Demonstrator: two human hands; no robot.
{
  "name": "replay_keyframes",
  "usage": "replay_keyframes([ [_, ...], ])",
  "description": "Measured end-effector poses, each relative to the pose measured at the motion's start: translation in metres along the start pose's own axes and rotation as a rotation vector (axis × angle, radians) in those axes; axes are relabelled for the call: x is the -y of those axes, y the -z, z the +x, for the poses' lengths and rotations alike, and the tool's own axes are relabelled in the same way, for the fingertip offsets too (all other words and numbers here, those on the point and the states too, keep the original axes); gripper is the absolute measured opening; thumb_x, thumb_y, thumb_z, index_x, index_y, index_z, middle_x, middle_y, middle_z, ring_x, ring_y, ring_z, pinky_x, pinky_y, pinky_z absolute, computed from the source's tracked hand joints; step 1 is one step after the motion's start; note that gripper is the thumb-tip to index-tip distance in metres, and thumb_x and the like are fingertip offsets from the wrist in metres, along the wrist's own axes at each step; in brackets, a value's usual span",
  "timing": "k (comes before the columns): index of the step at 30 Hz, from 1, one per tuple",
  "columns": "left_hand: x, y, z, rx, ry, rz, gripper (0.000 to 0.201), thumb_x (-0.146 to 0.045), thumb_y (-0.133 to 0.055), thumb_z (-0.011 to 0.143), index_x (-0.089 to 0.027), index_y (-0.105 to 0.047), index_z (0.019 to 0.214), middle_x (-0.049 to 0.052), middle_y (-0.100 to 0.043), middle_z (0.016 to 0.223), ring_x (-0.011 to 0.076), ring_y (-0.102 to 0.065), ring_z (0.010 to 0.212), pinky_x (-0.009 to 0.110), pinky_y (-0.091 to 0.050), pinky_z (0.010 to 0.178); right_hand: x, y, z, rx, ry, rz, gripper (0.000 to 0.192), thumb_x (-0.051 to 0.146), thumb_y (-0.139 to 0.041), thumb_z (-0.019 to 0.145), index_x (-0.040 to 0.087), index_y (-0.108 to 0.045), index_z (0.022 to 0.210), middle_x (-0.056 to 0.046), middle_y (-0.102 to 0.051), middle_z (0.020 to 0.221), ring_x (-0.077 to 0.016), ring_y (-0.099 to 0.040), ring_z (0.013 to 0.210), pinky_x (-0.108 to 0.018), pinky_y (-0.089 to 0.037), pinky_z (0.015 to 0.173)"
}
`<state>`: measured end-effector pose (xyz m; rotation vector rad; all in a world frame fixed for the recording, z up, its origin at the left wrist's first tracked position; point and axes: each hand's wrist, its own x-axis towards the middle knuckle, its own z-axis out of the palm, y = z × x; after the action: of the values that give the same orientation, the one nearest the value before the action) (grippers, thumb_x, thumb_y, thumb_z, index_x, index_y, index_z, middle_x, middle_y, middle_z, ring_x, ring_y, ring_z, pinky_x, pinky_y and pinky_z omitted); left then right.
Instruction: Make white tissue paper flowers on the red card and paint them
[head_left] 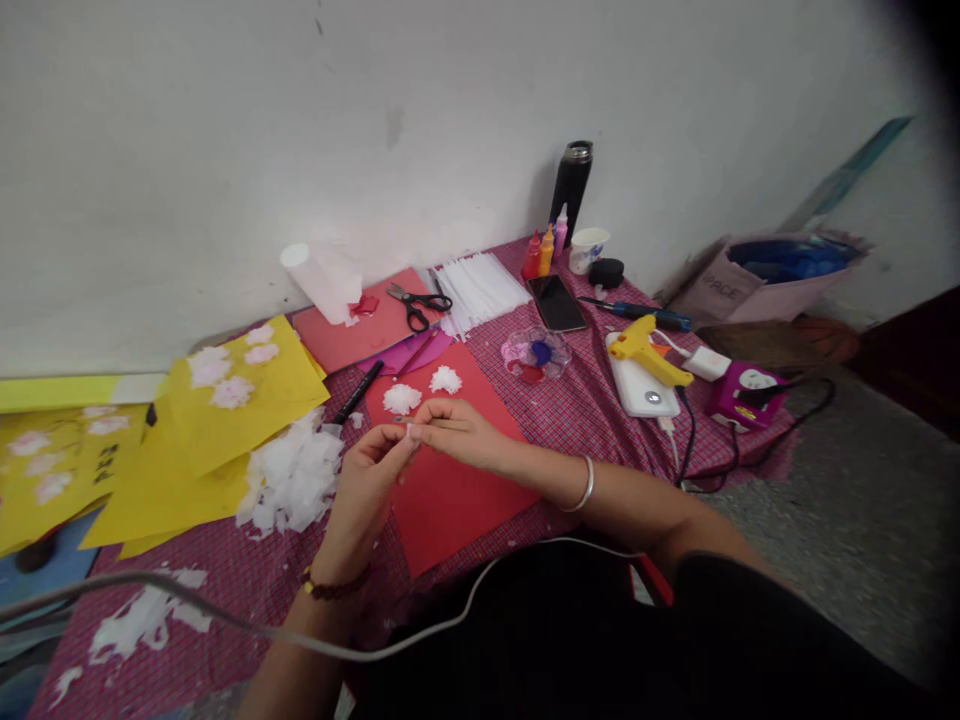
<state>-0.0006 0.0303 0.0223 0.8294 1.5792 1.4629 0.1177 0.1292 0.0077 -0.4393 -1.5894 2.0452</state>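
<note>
We clamp the fingers of our left hand and right hand on 1 pale scrap, apparently shaping it; the next move likely needs light pressure.

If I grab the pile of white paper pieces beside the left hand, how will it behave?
The pile of white paper pieces should be light, since the sheets look thin. It will probably shed bits rather than lift whole, as they lie loosely overlapped. Individual pieces seem floppy, judging by their crumpled edges.
</note>
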Motion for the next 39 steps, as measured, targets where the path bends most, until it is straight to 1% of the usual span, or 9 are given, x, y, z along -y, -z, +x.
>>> replay_keyframes([
  [4, 0.000, -0.006, 0.003, -0.076, 0.127, -0.180, 0.027, -0.033, -0.082, 0.060, -0.015, -0.065, 0.071, -0.002, -0.062, 0.061, 0.0071, -0.049, 0.051, 0.018, -0.029, 0.045, 0.000, 0.007, -0.001, -0.088, 0.069, 0.047, 0.023, 0.038, -0.063, 0.083, 0.016, -0.059, 0.082, 0.003, -0.057, 0.069, -0.0079, -0.049, 0.058, -0.022, -0.041, 0.057],
  [7, 0.001, -0.005, 0.006, -0.160, 0.137, -0.292, 0.026, -0.027, -0.082, 0.057, -0.016, -0.061, 0.069, -0.002, -0.066, 0.065, 0.0079, -0.055, 0.055, 0.018, -0.035, 0.048, 0.005, 0.021, -0.005, -0.123, 0.154, 0.109, 0.028, 0.041, -0.056, 0.087, 0.018, -0.062, 0.100, 0.000, -0.064, 0.078, -0.0089, -0.054, 0.060, -0.024, -0.045, 0.060],
  [9, 0.003, -0.003, 0.010, -0.204, 0.086, -0.325, 0.025, -0.024, -0.081, 0.055, -0.017, -0.058, 0.066, -0.002, -0.065, 0.063, 0.0076, -0.056, 0.056, 0.017, -0.037, 0.050, 0.009, 0.029, -0.010, -0.063, 0.185, 0.127, 0.028, 0.039, -0.053, 0.087, 0.017, -0.063, 0.102, -0.001, -0.065, 0.076, -0.0099, -0.056, 0.059, -0.025, -0.046, 0.060],
  [12, 0.008, 0.000, 0.014, -0.237, 0.021, -0.322, 0.025, -0.020, -0.080, 0.056, -0.017, -0.057, 0.065, -0.004, -0.064, 0.060, 0.0069, -0.055, 0.054, 0.017, -0.037, 0.050, 0.011, 0.033, -0.016, 0.055, 0.154, 0.062, 0.021, 0.030, -0.051, 0.085, 0.016, -0.065, 0.091, 0.001, -0.062, 0.063, -0.0108, -0.055, 0.056, -0.025, -0.045, 0.057],
  [17, 0.013, -0.002, 0.014, -0.258, -0.036, -0.300, 0.023, -0.020, -0.081, 0.058, -0.017, -0.063, 0.073, -0.005, -0.063, 0.060, 0.0066, -0.052, 0.051, 0.018, -0.039, 0.050, 0.004, 0.027, -0.019, 0.095, 0.122, -0.029, 0.020, 0.020, -0.047, 0.085, 0.016, -0.066, 0.089, 0.001, -0.062, 0.063, -0.0103, -0.056, 0.058, -0.024, -0.044, 0.058],
  [31, 0.014, -0.002, 0.009, -0.248, -0.045, -0.281, 0.017, -0.020, -0.080, 0.062, -0.016, -0.068, 0.073, -0.002, -0.067, 0.064, 0.0066, -0.054, 0.054, 0.018, -0.041, 0.052, -0.005, 0.026, -0.016, 0.084, 0.099, -0.083, 0.021, 0.017, -0.045, 0.085, 0.017, -0.065, 0.091, 0.001, -0.062, 0.068, -0.0099, -0.055, 0.061, -0.023, -0.045, 0.061],
  [33, 0.013, 0.002, 0.008, -0.213, -0.034, -0.342, 0.014, -0.023, -0.078, 0.065, -0.016, -0.071, 0.075, 0.000, -0.069, 0.067, 0.0080, -0.057, 0.057, 0.018, -0.043, 0.054, -0.003, 0.026, -0.015, 0.064, 0.103, -0.021, 0.019, 0.017, -0.046, 0.084, 0.017, -0.065, 0.089, 0.001, -0.063, 0.066, -0.0099, -0.055, 0.058, -0.023, -0.045, 0.058],
  [36, 0.008, 0.010, 0.009, -0.105, 0.059, -0.466, 0.017, -0.030, -0.078, 0.066, -0.016, -0.073, 0.074, 0.002, -0.070, 0.068, 0.0101, -0.060, 0.059, 0.018, -0.045, 0.051, -0.002, 0.026, -0.013, 0.035, 0.071, 0.163, 0.016, 0.020, -0.048, 0.083, 0.016, -0.063, 0.085, 0.000, -0.064, 0.063, -0.0106, -0.056, 0.054, -0.022, -0.044, 0.054],
  [39, 0.000, 0.016, 0.009, -0.027, 0.105, -0.463, 0.016, -0.027, -0.083, 0.063, -0.016, -0.072, 0.070, 0.001, -0.068, 0.063, 0.0077, -0.057, 0.054, 0.014, -0.040, 0.046, -0.001, 0.024, -0.013, 0.024, -0.011, 0.369, 0.011, 0.020, -0.050, 0.081, 0.016, -0.060, 0.081, 0.000, -0.065, 0.059, -0.0098, -0.055, 0.049, -0.020, -0.043, 0.049],
])
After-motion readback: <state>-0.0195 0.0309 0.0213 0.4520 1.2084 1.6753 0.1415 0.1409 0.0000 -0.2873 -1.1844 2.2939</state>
